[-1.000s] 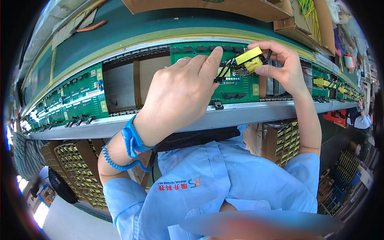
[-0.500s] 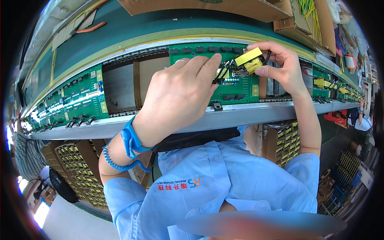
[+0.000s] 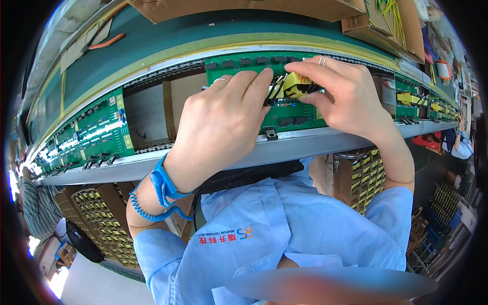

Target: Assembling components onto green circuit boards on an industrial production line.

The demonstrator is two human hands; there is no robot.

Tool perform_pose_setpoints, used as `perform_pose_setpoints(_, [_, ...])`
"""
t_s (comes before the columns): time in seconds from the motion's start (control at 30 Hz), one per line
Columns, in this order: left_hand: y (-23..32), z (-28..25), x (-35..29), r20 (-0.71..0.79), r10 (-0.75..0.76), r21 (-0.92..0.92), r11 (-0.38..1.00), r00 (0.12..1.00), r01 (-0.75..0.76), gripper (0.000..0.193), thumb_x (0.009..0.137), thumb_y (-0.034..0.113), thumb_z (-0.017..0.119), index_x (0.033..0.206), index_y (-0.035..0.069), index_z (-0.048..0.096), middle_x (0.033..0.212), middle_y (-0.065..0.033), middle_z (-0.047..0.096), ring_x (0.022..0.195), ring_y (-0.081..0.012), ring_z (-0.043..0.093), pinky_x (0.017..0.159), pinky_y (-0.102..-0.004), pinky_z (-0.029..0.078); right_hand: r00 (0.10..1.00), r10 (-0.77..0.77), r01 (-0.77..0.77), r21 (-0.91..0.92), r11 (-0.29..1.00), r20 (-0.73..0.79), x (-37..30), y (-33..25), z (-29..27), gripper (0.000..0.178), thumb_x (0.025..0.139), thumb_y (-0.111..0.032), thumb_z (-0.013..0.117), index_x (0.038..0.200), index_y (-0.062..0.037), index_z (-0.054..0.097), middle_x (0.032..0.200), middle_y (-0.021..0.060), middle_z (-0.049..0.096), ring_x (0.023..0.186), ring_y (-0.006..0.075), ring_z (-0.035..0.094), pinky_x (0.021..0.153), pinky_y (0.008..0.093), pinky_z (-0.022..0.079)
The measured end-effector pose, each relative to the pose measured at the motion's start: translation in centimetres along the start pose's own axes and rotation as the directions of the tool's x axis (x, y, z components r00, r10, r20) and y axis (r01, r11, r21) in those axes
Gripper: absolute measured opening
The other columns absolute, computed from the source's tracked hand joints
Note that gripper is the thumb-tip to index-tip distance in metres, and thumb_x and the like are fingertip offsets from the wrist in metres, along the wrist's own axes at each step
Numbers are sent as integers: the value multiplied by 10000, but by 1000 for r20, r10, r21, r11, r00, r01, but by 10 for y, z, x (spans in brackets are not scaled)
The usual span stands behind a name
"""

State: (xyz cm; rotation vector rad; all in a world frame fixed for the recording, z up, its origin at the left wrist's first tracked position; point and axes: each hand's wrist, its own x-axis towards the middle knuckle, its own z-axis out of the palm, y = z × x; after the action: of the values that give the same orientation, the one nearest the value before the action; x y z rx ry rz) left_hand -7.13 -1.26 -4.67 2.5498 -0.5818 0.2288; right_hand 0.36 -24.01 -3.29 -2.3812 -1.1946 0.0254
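A green circuit board [image 3: 300, 114] rests on the rails of the conveyor in front of me. My right hand [image 3: 345, 94] grips a yellow transformer [image 3: 297, 84] with fingers and thumb, low over the board; its underside and pins are hidden. My left hand [image 3: 223, 114] is curled over the board's left part, forefinger and thumb closed around a second yellow transformer [image 3: 276, 93]. Black-sleeved leads of that part stick out beside the fingertips, and most of its body lies under the hand. A blue wrist strap [image 3: 165, 182] with a coiled cord circles my left wrist.
Further green boards lie on the conveyor at left [image 3: 84, 133] and right [image 3: 406, 104]. The metal front rail [image 3: 305, 137] runs before me. Cardboard boxes [image 3: 254, 10] stand beyond, one with yellow-green wires [image 3: 392, 20]. Trays of yellow parts [image 3: 104, 216] sit below; a person [image 3: 461, 147] is far right.
My right hand has moved left and turned the transformer down over the board, beside the left hand's fingers. My left hand keeps its place on the board; the view shifts slightly.
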Motion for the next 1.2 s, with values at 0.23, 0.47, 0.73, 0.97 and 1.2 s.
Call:
perform_pose_setpoints(0.23, [3, -1, 1, 28, -5, 25, 1000, 1000, 5, 509, 776, 101, 746, 1266, 50, 619, 1080, -95, 671, 885, -286, 678, 708, -371, 559, 985, -129, 144, -140, 980, 116, 15, -3, -2, 290, 749, -94, 743, 1019, -48, 650, 788, 76, 638, 713, 279, 666, 585, 393, 514])
perform_pose_setpoints(0.47, [4, 6, 0, -11, 100, 237, 967, 995, -95, 429, 806, 101, 629, 1217, -22, 607, 989, -98, 619, 810, -204, 675, 627, -295, 563, 982, -178, 188, -235, 954, 63, 6, -16, 8, 236, 724, -59, 656, 951, -4, 621, 750, 101, 608, 678, 271, 664, 562, 351, 527])
perform_pose_setpoints(0.73, [2, -10, -2, 51, 46, 173, 983, 998, -54, 499, 765, 69, 681, 1254, 5, 600, 1028, -110, 624, 860, -249, 669, 687, -336, 564, 985, -156, 135, -254, 958, -67, 7, -30, 14, 334, 741, -43, 638, 1070, 17, 644, 870, 127, 664, 718, 257, 684, 616, 321, 565])
perform_pose_setpoints(0.97, [7, -6, -4, 55, 1, 101, 995, 999, -6, 545, 754, 52, 738, 1280, 27, 599, 1090, -126, 650, 899, -298, 670, 735, -387, 560, 972, -153, 106, -247, 963, -181, -9, -27, 26, 389, 712, -16, 705, 1096, 6, 647, 973, 124, 683, 755, 252, 691, 639, 338, 567])
perform_pose_setpoints(1.2, [7, -5, 4, 42, 19, 80, 997, 999, -22, 524, 760, 43, 737, 1268, 31, 609, 1079, -134, 657, 877, -319, 669, 731, -396, 555, 955, -203, 99, -411, 906, -218, -10, -24, 33, 308, 796, -102, 643, 1077, 21, 635, 915, 109, 658, 729, 179, 672, 612, 277, 560])
